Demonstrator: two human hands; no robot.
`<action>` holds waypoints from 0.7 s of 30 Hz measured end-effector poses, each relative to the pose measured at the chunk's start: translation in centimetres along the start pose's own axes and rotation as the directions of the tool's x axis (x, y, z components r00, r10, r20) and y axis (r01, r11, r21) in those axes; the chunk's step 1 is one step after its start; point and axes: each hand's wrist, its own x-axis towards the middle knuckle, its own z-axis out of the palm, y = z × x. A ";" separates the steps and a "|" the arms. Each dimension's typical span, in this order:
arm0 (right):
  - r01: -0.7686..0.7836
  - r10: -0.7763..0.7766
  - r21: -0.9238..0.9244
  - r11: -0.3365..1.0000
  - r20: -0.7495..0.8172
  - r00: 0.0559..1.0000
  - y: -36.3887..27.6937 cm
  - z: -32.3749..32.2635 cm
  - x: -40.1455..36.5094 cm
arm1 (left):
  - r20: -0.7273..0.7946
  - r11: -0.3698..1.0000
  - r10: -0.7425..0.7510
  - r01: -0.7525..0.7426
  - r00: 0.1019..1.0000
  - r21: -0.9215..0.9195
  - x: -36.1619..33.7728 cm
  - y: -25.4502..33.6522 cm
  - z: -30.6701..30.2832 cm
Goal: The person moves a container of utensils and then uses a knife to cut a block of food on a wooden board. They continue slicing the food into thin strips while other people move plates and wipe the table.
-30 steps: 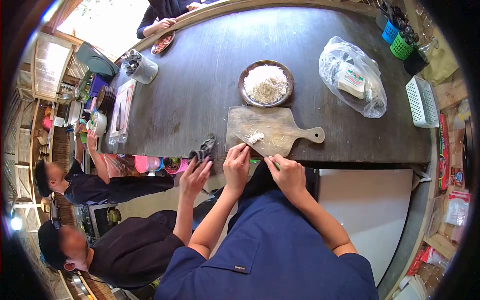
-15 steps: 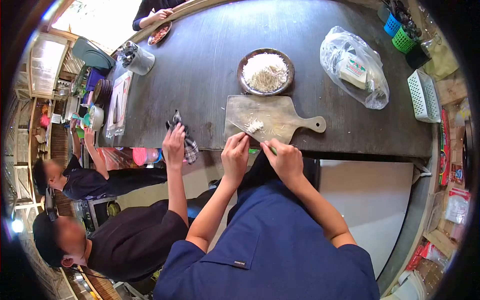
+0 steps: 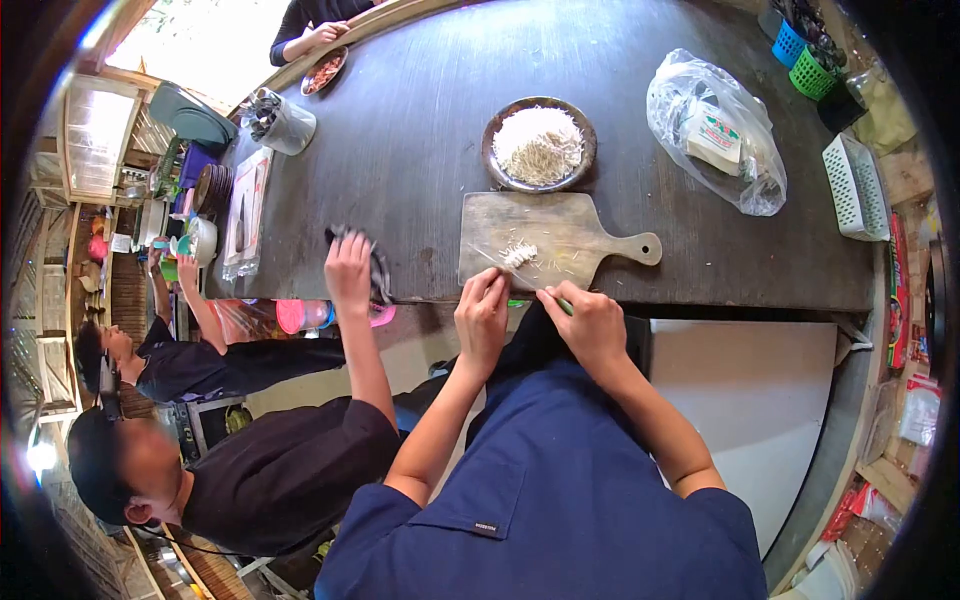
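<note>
A wooden cutting board [image 3: 545, 225] with a handle on its right lies at the table's near edge, with a small heap of thin white shreds [image 3: 519, 254] and loose bits on it. My right hand [image 3: 590, 325] is closed around a knife with a green handle [image 3: 566, 305], just off the board's front edge. My left hand [image 3: 482, 322] has its fingers pinched together at the board's front left corner; what they hold is hidden. Behind the board stands a dark bowl [image 3: 489, 150] filled with white shreds.
A clear plastic bag [image 3: 760, 197] with a packet inside lies to the right, near a white basket [image 3: 850, 190]. At left, a co-worker's hand [image 3: 348, 265] rests on a dark cloth [image 3: 380, 280]. A tub of utensils [image 3: 290, 128] and a dish of reddish food [image 3: 325, 72] stand farther back.
The whole view has shifted slightly. The co-worker's hand now covers more of the cloth, which has moved. My hands stay at the board's front edge.
</note>
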 end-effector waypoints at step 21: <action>-0.026 0.026 -0.001 1.000 0.032 0.999 0.4 2.0 0.7 | 0.019 1.000 -0.011 0.011 1.000 -0.024 -0.3 -0.3 -0.1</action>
